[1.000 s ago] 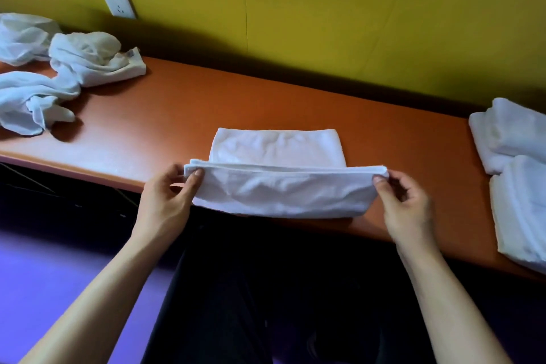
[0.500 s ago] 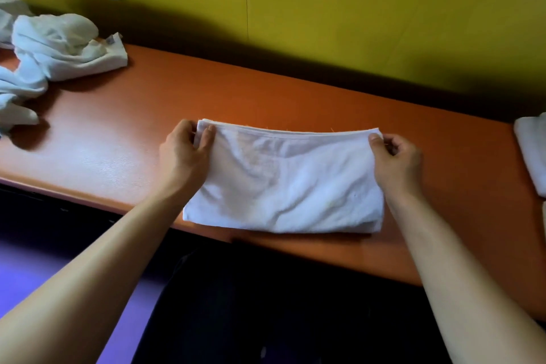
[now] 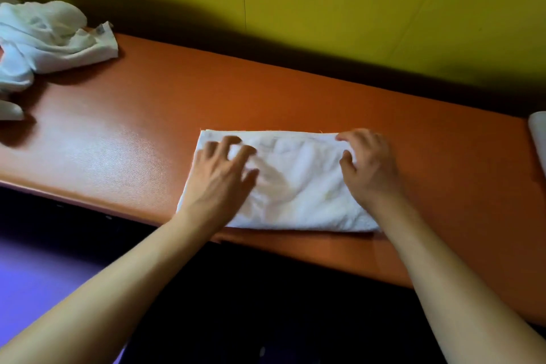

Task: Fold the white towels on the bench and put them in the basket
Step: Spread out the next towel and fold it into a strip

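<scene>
The left hand (image 3: 217,180) now lies flat, fingers spread, on the folded towel (image 3: 298,186); the right hand (image 3: 367,170), fingers loosely bent, presses its right end. Both corner pinches have been released. The towel rests at the bench (image 3: 124,139) front edge, fold laid down, ready for smoothing.

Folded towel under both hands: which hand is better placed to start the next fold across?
Probably the right hand: its fingers curl at the folded towel's right end, while the left hand lies spread flat.
</scene>
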A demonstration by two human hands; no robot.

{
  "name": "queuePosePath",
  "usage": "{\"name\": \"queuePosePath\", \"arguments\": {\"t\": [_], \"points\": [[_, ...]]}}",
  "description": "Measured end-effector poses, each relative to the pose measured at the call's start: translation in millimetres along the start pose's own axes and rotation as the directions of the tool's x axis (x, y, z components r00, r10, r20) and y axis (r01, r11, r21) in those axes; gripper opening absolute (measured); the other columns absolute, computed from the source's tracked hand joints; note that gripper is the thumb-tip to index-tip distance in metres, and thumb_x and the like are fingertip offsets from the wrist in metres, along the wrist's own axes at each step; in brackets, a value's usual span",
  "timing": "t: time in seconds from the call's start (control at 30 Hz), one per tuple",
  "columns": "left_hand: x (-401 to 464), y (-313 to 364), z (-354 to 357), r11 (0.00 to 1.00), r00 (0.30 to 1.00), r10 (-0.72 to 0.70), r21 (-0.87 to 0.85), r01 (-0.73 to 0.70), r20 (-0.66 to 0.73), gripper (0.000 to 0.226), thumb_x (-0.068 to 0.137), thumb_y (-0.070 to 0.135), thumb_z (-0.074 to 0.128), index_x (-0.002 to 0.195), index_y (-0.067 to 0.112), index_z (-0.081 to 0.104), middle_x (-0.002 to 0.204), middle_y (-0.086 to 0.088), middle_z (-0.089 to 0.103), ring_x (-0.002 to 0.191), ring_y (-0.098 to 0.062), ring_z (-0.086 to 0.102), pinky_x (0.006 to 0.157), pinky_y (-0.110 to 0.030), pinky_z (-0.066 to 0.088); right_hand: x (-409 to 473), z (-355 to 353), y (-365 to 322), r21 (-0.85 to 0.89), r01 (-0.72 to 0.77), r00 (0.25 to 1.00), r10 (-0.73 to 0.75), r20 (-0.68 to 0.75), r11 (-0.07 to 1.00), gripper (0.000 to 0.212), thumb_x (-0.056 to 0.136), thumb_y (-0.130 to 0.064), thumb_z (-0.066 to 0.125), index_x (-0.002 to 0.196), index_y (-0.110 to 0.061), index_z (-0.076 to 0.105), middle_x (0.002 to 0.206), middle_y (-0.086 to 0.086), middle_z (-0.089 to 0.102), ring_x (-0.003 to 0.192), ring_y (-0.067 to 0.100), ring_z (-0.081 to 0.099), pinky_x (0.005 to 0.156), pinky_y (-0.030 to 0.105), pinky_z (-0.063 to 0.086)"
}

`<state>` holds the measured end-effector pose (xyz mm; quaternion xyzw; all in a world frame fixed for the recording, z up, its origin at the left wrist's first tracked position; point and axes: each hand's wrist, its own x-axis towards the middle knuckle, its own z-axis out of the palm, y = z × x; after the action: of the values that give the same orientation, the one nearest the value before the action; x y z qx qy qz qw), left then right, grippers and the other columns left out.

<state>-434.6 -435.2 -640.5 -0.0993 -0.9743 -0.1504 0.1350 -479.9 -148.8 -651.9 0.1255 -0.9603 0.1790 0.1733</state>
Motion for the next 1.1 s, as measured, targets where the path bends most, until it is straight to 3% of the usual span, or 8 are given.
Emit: {"name": "queuePosePath", "arguments": {"t": [0.13,0.27,0.47,0.6,0.73,0.9,1.0,1.1], "points": [[-26.4,45.7,10.8,0.969,0.932,0.247,-0.043,-0.244,0.266,0.043,0.09,0.045,0.041,0.12,0.024,0.063,0.114,-0.004,0.059,0.087,-0.031,0.056,0.077,-0.043,0.051,-8.1,8.3,3.7,0.061,0.074,0.951,-0.089,0.296,0.995,0.034,0.096,-0.019,0.049,0.127,-0.022,0.061,0.132,-0.001,0.061,0.124,0.023,0.053,0.105,0.045,0.041],[-39.6,61.5,13.9,0.967,0.914,0.208,0.066,-0.245,0.349,0.046,0.094,0.053,0.034,0.123,0.027,0.059,0.122,-0.003,0.058,0.095,-0.032,0.056,0.08,-0.044,0.046,-25.2,-4.0,8.5,0.027,-0.033,0.936,0.022,0.351,0.999,0.039,0.099,-0.027,0.048,0.137,-0.024,0.057,0.141,0.001,0.056,0.13,0.024,0.05,0.108,0.044,0.038],[-42.2,85.3,12.5,0.97,0.901,0.156,0.11,-0.217,0.405,0.061,0.095,0.057,0.024,0.131,0.019,0.057,0.142,-0.005,0.054,0.133,-0.039,0.046,0.11,-0.056,0.03,-91.2,-32.3,3.8,-0.138,-0.191,0.951,0.218,0.217,0.972,0.045,0.086,-0.042,0.043,0.119,-0.024,0.069,0.112,0.003,0.068,0.1,0.034,0.061,0.086,0.044,0.046],[-44.7,104.9,19.0,0.982,0.888,0.101,0.099,-0.162,0.449,0.071,0.091,0.058,0.026,0.147,0.02,0.046,0.164,-0.013,0.025,0.15,-0.043,0.018,0.119,-0.057,0.016,-141.3,-49.0,-19.5,-0.227,-0.29,0.934,0.327,0.144,0.93,0.041,0.083,-0.039,0.047,0.109,-0.021,0.073,0.092,0.007,0.067,0.084,0.034,0.062,0.076,0.042,0.043],[-50.3,120.5,26.6,0.975,0.908,0.099,0.141,-0.169,0.407,0.055,0.076,0.028,0.075,0.129,0.018,0.063,0.149,-0.02,0.046,0.132,-0.047,0.046,0.098,-0.054,0.043,-171.8,-56.0,-38.9,-0.301,-0.293,0.918,0.355,0.179,0.908,0.045,0.079,-0.043,0.056,0.112,-0.017,0.072,0.093,0.01,0.065,0.084,0.034,0.062,0.076,0.043,0.043],[-79.1,135.2,16.8,0.959,0.913,0.24,0.066,-0.276,0.33,0.046,0.081,0.041,0.06,0.119,0.016,0.061,0.126,-0.012,0.056,0.105,-0.039,0.058,0.079,-0.045,0.047,-178.3,-57.6,-43.8,-0.314,-0.303,0.899,0.379,0.218,0.9,0.056,0.081,-0.047,0.058,0.128,-0.017,0.064,0.102,0.01,0.061,0.092,0.034,0.058,0.08,0.045,0.041],[-107.6,129.0,13.5,0.93,0.827,0.288,0.065,-0.361,0.482,0.082,0.068,0.063,0.06,0.136,0.016,0.054,0.132,-0.013,0.053,0.12,-0.038,0.052,0.096,-0.051,0.047,-180.4,-57.3,-46.0,-0.289,-0.308,0.907,0.371,0.2,0.907,0.067,0.081,-0.055,0.058,0.135,-0.016,0.058,0.11,0.011,0.06,0.097,0.035,0.057,0.084,0.046,0.041],[-109.7,116.7,13.9,0.907,0.824,0.329,0.088,-0.412,0.462,0.074,0.072,0.034,0.052,0.144,0.016,0.051,0.138,-0.017,0.053,0.126,-0.041,0.052,0.103,-0.052,0.048,-183.9,-62.9,-46.3,-0.294,-0.269,0.888,0.354,0.293,0.917,0.102,0.067,-0.081,0.05,0.148,-0.021,0.04,0.125,0.005,0.052,0.109,0.03,0.053,0.091,0.046,0.039]]}}
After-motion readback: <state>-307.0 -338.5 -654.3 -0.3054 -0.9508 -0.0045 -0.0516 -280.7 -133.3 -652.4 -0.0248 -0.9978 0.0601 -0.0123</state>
